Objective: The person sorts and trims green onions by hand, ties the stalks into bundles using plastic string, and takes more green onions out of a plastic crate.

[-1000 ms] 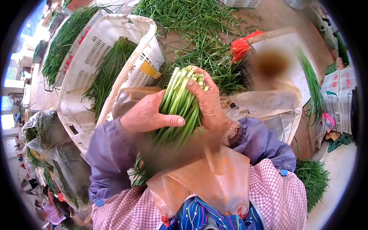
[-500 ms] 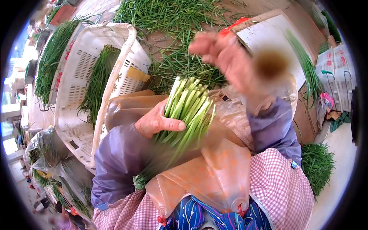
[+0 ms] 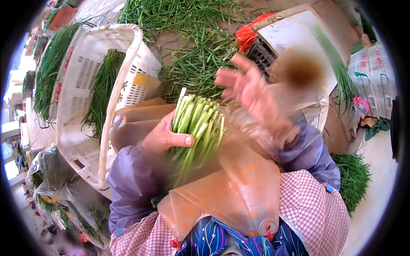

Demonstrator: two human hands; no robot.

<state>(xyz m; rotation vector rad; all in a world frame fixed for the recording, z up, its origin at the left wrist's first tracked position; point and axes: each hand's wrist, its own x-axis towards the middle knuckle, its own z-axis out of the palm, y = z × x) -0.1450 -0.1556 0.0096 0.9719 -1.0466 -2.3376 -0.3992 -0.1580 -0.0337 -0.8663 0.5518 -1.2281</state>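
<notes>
My left hand [image 3: 162,137] is wrapped round a bunch of garlic chives [image 3: 197,117], thumb across the front. The pale cut stem ends point up and away from me, while the leaf ends run down toward my lap and are partly hidden by my sleeve and a blur. My right hand [image 3: 256,96] is raised to the right of the bunch, apart from it. Its fingers are spread, somewhat smeared by motion, and hold nothing. Below both hands, a translucent orange-patterned plastic apron [image 3: 232,192] covers my lap.
On the left stands a white plastic basket [image 3: 81,147] with chives [image 3: 104,81] inside. Loose green trimmings [image 3: 194,70] litter the floor ahead. Red ties [image 3: 246,37] lie beside a white board [image 3: 294,32] at front right. More chives [image 3: 352,179] are piled at right.
My right hand has come down slightly, its fingers spreading. The bunch in my left hand appears a little lower and farther left. More of the red ties shows beside the board.
</notes>
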